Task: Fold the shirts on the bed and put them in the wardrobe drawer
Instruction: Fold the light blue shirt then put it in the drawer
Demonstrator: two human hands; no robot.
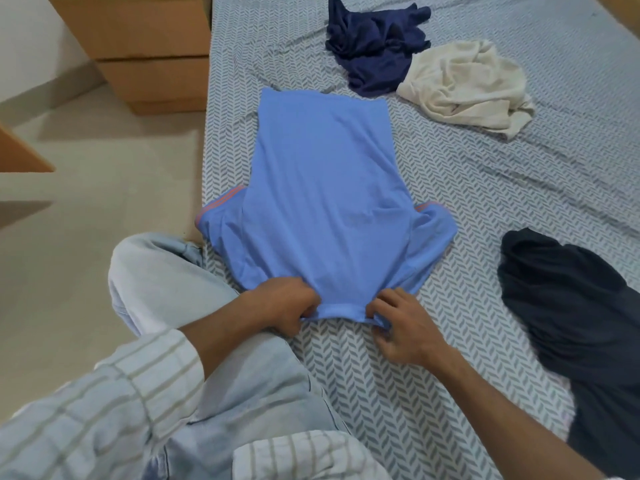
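Hands pinch the near edge of the blue shirt

Fingers of the left hand (289,303) are curled tight, knuckles up, pinching the near edge of the light blue shirt (322,188) at its left corner; the fingertips are tucked under the cloth and hidden. At three o'clock from it, just across a short span of that edge, the right hand (403,327) pinches the other corner, thumb and forefinger closed on a small bunch of fabric while the remaining fingers bend loosely over the bed sheet (467,188).

From both grips the shirt runs away toward twelve o'clock, lying flat on the sheet. Its short sleeves, each with orange stripes, jut out at ten and two o'clock from the hands, and its far edge lies straight and square.

Left of the bed, at ten o'clock from the shirt, stands a wooden drawer unit (138,53) on the pale floor. At one o'clock from the shirt lies a crumpled navy shirt (374,46), touching a crumpled cream shirt (467,84) just to its right. At three o'clock from the right hand, well apart from it, lies a black garment (575,306) in a heap.
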